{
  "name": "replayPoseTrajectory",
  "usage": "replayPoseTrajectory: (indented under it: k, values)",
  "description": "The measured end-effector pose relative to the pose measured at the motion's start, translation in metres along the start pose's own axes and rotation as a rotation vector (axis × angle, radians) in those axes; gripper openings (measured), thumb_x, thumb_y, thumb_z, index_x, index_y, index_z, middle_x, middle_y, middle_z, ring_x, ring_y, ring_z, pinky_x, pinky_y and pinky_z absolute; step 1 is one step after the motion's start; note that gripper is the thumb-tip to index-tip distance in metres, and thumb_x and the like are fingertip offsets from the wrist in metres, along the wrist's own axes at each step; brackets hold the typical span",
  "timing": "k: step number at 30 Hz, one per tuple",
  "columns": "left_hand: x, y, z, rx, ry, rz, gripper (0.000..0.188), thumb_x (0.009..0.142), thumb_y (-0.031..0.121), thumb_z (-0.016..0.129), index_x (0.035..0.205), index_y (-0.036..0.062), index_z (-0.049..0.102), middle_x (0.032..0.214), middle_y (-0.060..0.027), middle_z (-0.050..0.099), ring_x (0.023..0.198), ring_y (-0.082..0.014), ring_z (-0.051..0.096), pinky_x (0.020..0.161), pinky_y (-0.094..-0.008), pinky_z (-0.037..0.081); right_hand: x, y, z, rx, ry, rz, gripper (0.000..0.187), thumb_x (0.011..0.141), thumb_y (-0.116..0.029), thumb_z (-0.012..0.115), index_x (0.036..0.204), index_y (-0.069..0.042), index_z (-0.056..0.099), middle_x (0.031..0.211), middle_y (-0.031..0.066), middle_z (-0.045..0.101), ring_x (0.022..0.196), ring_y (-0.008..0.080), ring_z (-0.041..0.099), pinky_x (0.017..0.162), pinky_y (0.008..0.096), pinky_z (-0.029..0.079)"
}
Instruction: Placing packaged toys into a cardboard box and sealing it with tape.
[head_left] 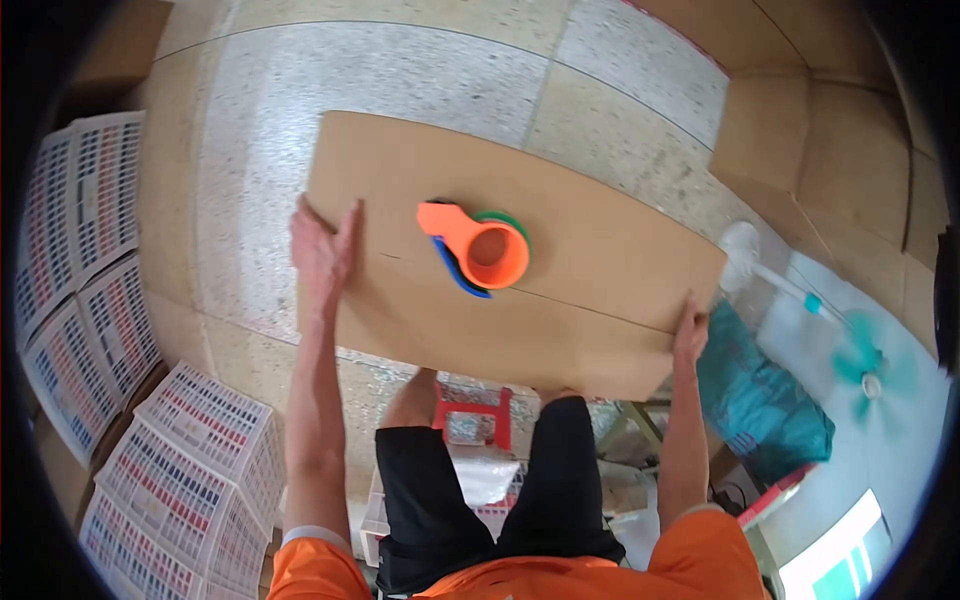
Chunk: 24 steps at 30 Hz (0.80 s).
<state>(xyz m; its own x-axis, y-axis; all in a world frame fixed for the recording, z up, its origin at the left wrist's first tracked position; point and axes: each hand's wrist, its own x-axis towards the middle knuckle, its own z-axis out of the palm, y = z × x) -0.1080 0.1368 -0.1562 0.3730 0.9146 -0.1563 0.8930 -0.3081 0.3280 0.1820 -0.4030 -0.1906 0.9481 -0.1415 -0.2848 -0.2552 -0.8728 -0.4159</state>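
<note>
A closed brown cardboard box (400,310) is in front of me, tilted slightly so its right end sits lower in the picture. My left hand (326,248) grips its left end, the thumb lying over the top and the fingers along the side. At the right end, near the closer corner, my right hand (690,328) is closed on the edge, its fingers partly hidden. On the box top, touched by neither hand, lies an orange hand-held tape dispenser (446,222) with a round opening. Green and blue curved parts show from under it.
White plastic crates (190,470) with bottle-like contents are stacked at the left. A red stool (478,408) stands between my knees. At the right are a teal plastic bag (760,400), a fan (870,385) with turquoise blades, and large cardboard boxes (850,140). The floor is speckled tile.
</note>
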Motion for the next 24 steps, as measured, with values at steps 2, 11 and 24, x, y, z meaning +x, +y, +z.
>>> replayPoseTrajectory:
  k: [2,11,24]
  values:
    - [-0.001,-0.002,0.000,-0.002,0.037,-0.001,0.081,0.087,0.054,0.066,0.137,-0.0070,0.046,0.124,-0.0300,0.057,0.118,-0.0427,0.055,0.102,-0.0461,0.043,-0.008,-0.009,-0.004,-0.218,0.021,0.125,0.074,0.090,-0.069,0.051,0.113,0.000,0.064,0.113,0.0242,0.068,0.104,0.0429,0.063,0.092,0.0482,0.047]
    - [0.015,-0.006,-0.007,-0.074,0.012,-0.116,0.068,0.094,0.051,0.060,0.128,-0.0069,0.051,0.122,-0.0303,0.058,0.116,-0.0425,0.056,0.099,-0.0467,0.044,-0.036,-0.020,0.024,-0.280,0.110,0.192,0.075,0.091,-0.072,0.044,0.111,-0.002,0.061,0.109,0.0229,0.067,0.102,0.0424,0.063,0.089,0.0511,0.045]
    - [0.021,-0.026,0.009,0.036,0.160,0.062,0.064,0.094,0.054,0.057,0.123,-0.0029,0.052,0.105,-0.0209,0.059,0.102,-0.0379,0.059,0.086,-0.0479,0.047,-0.014,-0.023,0.001,-0.406,0.231,-0.431,0.056,0.094,-0.038,0.062,0.127,0.006,0.053,0.124,0.0230,0.059,0.113,0.0375,0.057,0.097,0.0445,0.045]
